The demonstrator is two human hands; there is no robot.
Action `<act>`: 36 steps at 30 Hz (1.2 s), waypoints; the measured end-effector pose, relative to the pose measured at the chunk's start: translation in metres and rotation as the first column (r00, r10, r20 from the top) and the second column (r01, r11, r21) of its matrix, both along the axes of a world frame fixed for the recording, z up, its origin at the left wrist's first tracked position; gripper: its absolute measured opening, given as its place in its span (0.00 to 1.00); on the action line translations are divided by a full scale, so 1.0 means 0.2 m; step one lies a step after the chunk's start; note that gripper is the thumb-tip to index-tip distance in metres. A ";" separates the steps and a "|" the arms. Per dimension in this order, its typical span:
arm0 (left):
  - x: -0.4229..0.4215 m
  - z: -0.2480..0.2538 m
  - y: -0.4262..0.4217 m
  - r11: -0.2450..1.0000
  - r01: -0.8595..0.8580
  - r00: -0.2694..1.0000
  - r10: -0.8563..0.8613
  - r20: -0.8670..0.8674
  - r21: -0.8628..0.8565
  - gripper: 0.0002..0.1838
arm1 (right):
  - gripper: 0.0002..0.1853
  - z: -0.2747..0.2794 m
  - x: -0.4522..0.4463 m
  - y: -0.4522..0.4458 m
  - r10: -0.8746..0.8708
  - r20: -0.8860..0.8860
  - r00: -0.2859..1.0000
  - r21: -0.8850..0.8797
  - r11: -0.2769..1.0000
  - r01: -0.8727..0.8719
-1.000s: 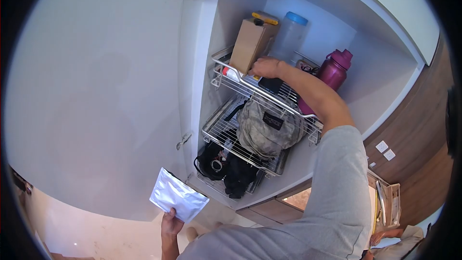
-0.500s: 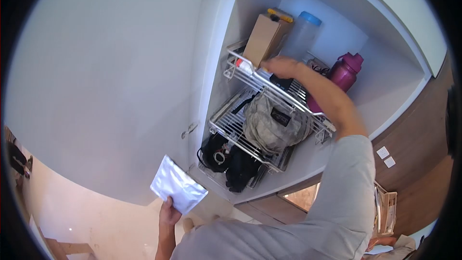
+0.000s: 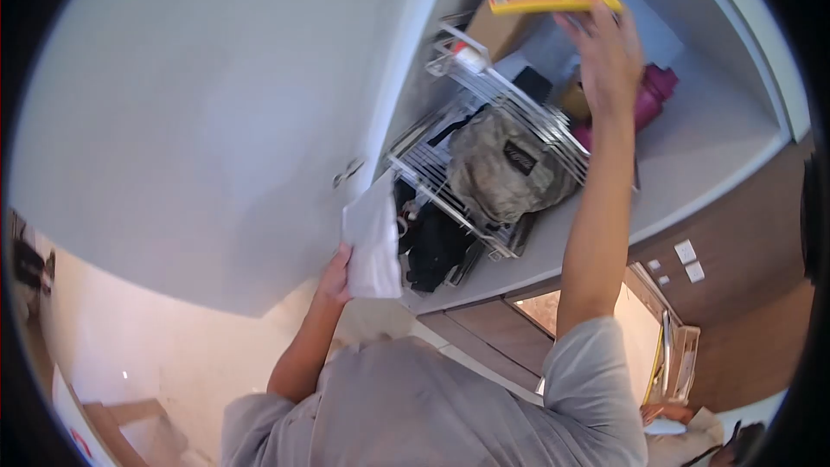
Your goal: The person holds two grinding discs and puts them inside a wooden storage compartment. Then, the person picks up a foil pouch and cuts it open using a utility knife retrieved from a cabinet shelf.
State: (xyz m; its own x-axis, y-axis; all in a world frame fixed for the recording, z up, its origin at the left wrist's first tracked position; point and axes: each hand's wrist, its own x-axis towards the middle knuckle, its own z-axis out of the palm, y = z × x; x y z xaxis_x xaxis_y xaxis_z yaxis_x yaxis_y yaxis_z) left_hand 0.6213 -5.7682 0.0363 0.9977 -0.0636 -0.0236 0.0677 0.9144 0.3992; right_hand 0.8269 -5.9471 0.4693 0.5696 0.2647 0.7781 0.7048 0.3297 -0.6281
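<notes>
My right hand is raised at the cupboard opening, its fingers closed on a long, thin yellow box with red marks. Down at the left, my left hand grips the edge of a flat silvery-white pouch. The pouch is upright in front of the lower rack. Behind my right hand stands a magenta bottle, partly covered by the hand. A brown cardboard box sits on the upper wire rack, with a small white and red item near its front rail.
A grey camouflage bag rests on the middle rack. Black items lie on the lowest one. The cupboard door stands wide open at left. At the lower right, another person's hand is beside a wooden rack.
My right hand has risen from the upper rack, bringing the yellow box out. My left hand has moved up and right with the pouch, which is now turned more upright.
</notes>
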 end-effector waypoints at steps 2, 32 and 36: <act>-0.01 0.02 0.01 1.000 0.005 1.000 -0.005 0.020 -0.013 0.38 | 0.19 -0.21 -0.24 -0.01 0.126 -0.117 0.985 -0.014 0.992 -0.129; -0.14 0.20 -0.02 0.992 0.003 0.999 0.002 0.034 -0.126 0.34 | 0.17 -0.74 -0.83 -0.03 0.230 0.090 0.969 -0.347 0.919 -0.186; -0.12 0.10 -0.05 0.964 0.167 0.971 -0.125 0.204 -0.205 0.34 | 0.18 -0.75 -0.83 0.01 0.354 -0.010 0.935 -0.199 0.916 -0.348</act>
State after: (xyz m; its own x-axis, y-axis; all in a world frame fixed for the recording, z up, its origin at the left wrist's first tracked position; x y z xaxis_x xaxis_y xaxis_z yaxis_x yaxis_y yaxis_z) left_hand 0.5981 -5.7775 0.0559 0.9621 -0.1918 0.1938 0.1507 0.9663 0.2085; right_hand 0.6611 -5.9449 0.3187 0.3932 0.5915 0.7039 0.5826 0.4320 -0.6885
